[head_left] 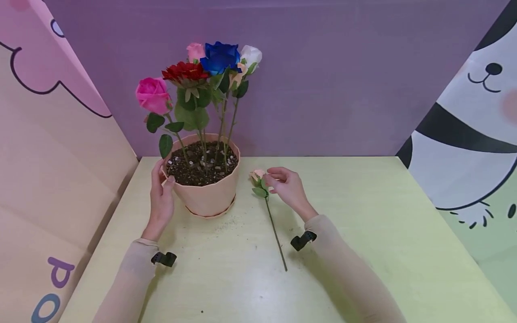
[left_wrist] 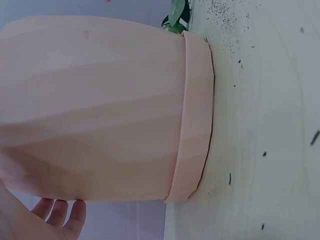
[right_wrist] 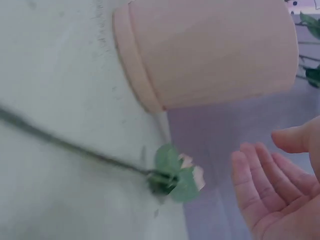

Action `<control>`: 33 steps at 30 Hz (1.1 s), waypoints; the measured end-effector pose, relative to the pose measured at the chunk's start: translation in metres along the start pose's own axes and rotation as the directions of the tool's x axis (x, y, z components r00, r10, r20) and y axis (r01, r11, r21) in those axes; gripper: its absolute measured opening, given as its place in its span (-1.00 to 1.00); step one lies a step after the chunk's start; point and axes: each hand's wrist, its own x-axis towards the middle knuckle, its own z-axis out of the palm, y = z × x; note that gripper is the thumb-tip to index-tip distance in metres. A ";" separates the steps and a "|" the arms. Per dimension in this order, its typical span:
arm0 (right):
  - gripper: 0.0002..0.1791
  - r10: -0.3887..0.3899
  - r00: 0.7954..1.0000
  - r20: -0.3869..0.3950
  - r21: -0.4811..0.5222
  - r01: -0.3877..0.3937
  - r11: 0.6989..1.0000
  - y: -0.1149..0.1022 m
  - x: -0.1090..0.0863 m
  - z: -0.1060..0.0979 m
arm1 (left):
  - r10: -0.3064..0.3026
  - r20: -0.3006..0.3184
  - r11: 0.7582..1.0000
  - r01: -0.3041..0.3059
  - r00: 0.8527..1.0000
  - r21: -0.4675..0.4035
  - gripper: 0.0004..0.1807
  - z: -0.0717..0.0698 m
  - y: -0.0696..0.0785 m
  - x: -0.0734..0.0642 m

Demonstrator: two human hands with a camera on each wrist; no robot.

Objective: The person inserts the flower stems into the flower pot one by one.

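A pale peach flowerpot point(head_left: 203, 197) filled with dark soil stands at the back left of the table on a matching saucer. My left hand point(head_left: 161, 199) holds its left side near the rim, thumb in front and fingers round the side; the left wrist view shows those fingers point(left_wrist: 57, 212) against the pot wall. To the right of the pot, a pale pink artificial rose point(head_left: 258, 176) with green leaves and a long stem lies on the table. Beside its bloom is my right hand point(head_left: 287, 186); in the right wrist view its fingers point(right_wrist: 257, 185) are extended and apart from the rose.
Several artificial flowers stand in the soil, among them a bright pink rose point(head_left: 153, 95), a red flower point(head_left: 186, 72), a blue rose point(head_left: 221, 57) and a white rose point(head_left: 251, 54). Soil crumbs dot the light table point(head_left: 363, 224). A purple backdrop point(head_left: 323, 80) rises behind.
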 end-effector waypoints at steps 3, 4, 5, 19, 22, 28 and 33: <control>-0.53 0.063 0.998 0.025 -0.008 -0.063 0.998 0.012 -0.006 -0.005 | -0.007 0.007 1.000 0.007 1.000 -0.003 -0.38 -0.001 0.001 0.000; -0.52 0.084 0.996 0.036 -0.011 -0.083 0.996 0.015 -0.008 -0.007 | -0.007 0.007 1.000 0.007 1.000 -0.005 -0.38 -0.001 0.002 0.000; -0.52 0.106 0.993 0.047 -0.009 -0.106 0.994 0.018 -0.009 -0.008 | -0.007 0.008 1.000 0.007 1.000 -0.006 -0.38 -0.001 0.002 0.000; -0.55 0.269 0.952 0.148 -0.059 -0.263 0.963 0.051 -0.012 -0.002 | 0.001 0.015 1.000 -0.001 1.000 -0.008 -0.38 -0.002 0.002 -0.001; -0.52 0.285 0.946 0.152 -0.076 -0.276 0.958 0.054 -0.010 0.002 | -0.002 0.014 1.000 0.002 1.000 -0.005 -0.37 -0.001 0.002 -0.001; -0.51 0.291 0.948 0.131 -0.114 -0.277 0.954 0.053 -0.007 0.005 | 0.000 0.012 1.000 0.000 1.000 -0.006 -0.37 -0.001 0.000 0.000; -0.51 0.294 0.948 0.123 -0.122 -0.279 0.952 0.053 -0.007 0.006 | 0.005 0.005 1.000 -0.005 1.000 -0.007 -0.38 0.000 -0.001 0.000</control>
